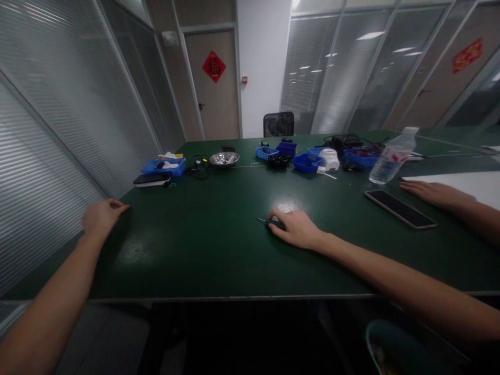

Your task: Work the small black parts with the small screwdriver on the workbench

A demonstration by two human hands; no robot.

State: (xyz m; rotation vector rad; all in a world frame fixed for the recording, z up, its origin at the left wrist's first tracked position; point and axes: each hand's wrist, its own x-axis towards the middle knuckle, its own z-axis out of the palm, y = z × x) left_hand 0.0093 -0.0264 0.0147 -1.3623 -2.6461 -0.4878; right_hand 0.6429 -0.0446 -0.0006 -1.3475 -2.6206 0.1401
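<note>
My right hand (295, 227) is closed around the dark handle of a small screwdriver (276, 224), resting on the green table (203, 234) near its middle. The tool's thin metal tip points left. At the table's left edge is my left hand (100, 214), its fingers pressed together; whatever they hold, if anything, is too small to make out. A dark notebook (152, 179) lies on the table beyond my left hand.
Blue trays (308, 163), a metal bowl (224, 159) and cables stand toward the back. On the right are a phone (400, 208), a water bottle (394, 156) and another person's hand (437, 195) beside white paper. A bin (406, 346) is below the front edge.
</note>
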